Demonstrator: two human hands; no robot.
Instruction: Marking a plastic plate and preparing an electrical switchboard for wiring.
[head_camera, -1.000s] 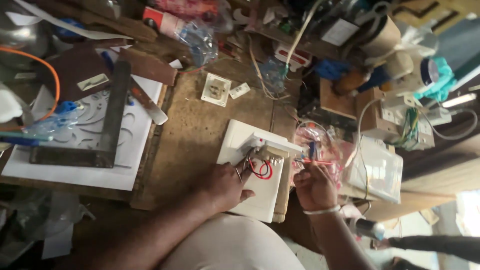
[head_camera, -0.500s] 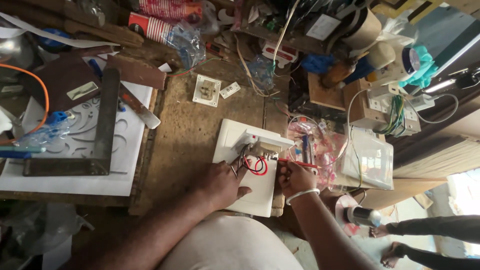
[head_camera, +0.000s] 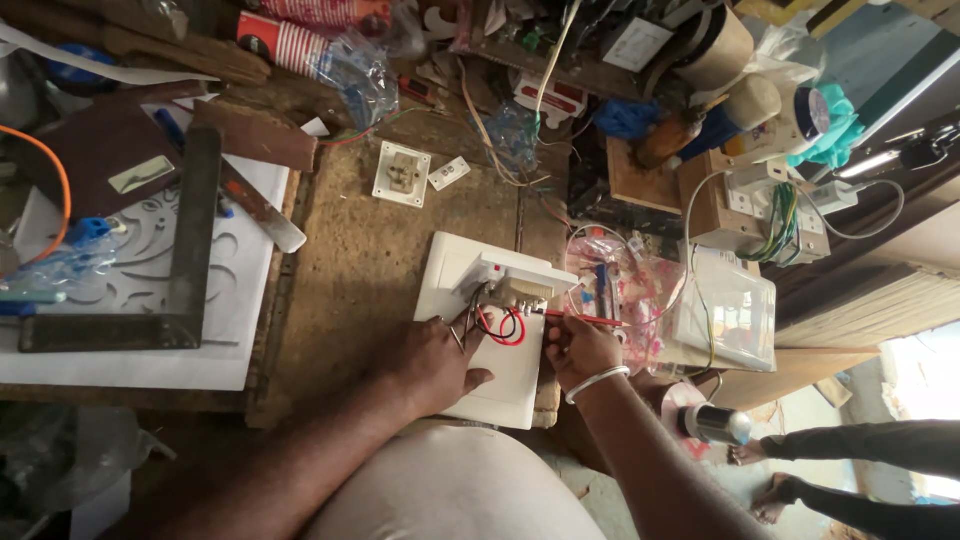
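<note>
On the white switch plate (head_camera: 500, 375) at bench edge: left hand (head_camera: 430, 362) pressing flat, fingertips pinching the red wire loop (head_camera: 510, 328); right hand (head_camera: 580, 350) just beside, closed on a red-handled screwdriver (head_camera: 590, 319). Judged wiring step, terminal fastening; next calls for steady tip seating

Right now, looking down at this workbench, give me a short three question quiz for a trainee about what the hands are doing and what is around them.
1. True or false: the left hand rests on the white panel.
2. Which colour is the wire loop between the two hands? A) blue B) red C) yellow
3. Fill in: the right hand holds a thin red ____ pointed at the switch block.

Key
1. True; it presses the panel and pinches the wires.
2. B, red, with black wires beside it.
3. Screwdriver, as far as the picture shows; its tip meets the block's right side.
</note>
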